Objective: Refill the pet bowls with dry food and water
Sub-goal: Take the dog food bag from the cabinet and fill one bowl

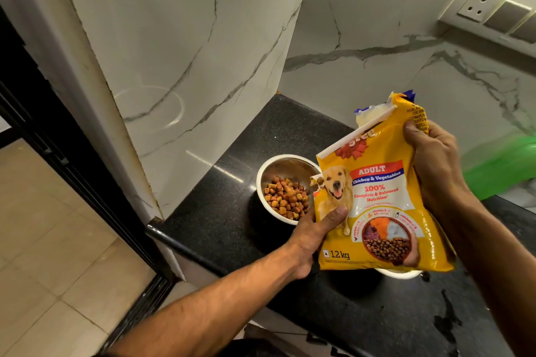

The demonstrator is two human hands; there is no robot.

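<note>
A yellow dry dog food bag point(385, 200) fills the lower right of centre of the frame, held up over a black speckled bench point(220, 211) by two bare hands. The left hand point(313, 238) comes in from the lower left and holds the bag's lower left edge, its grip pinching the bag with the thumb pressed flat on the printed front and the other fingers behind, one fingertip showing through at the bag's lower right. The right hand point(435, 165) clasps the bag's upper right side, its grip closed around the crumpled top with the thumb on the front. The bag is tilted, its torn-open corner pointing down and left toward a steel bowl point(278, 165).

That bowl stands on the bench just left of the bag, near the marble-patterned wall point(185, 46), and holds a heap of brown and orange kibble point(287, 197); a few pieces sit at the bag's opening, right over the bowl's right rim. A second bowl point(397, 273) shows only as a pale rim beneath the bag's bottom edge; its contents are hidden.

Dark wet patches point(446, 319) mark the bench at lower right. A switch and socket plate point(493, 9) is mounted on the wall at upper right, and something green and blurred point(499, 165) lies at the right edge. Beige floor tiles point(58, 255) fill the lower left.
</note>
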